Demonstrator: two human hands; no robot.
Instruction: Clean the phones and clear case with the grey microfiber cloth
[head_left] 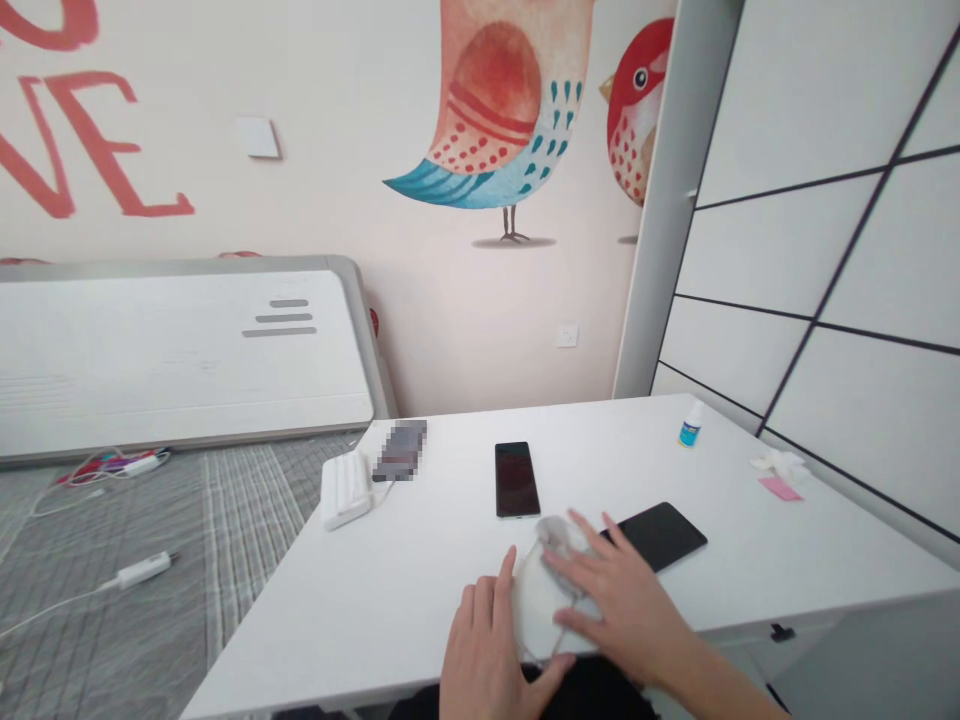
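Observation:
A pale, rounded thing (pixel 531 605) with a translucent grey part on top and a thin cord-like line lies at the table's near edge; its kind I cannot make out. My left hand (pixel 487 640) grips its left side, index finger along the edge and thumb at the lower rim. Across its upper right, my right hand (pixel 611 590) rests with fingers spread, slightly blurred, hiding part of it. Just beyond the right fingers lies a black tablet-like slab (pixel 660 535). A dark phone (pixel 516 480) is flat on the table above the hands.
On the white table (pixel 420 600), a white power strip-like block (pixel 346 490) with a cable sits at left beside a pixelated item (pixel 401 450). A small bottle (pixel 690 425), crumpled tissue (pixel 780 464) and pink paper (pixel 781 488) are at right. A bed (pixel 172 570) adjoins the left.

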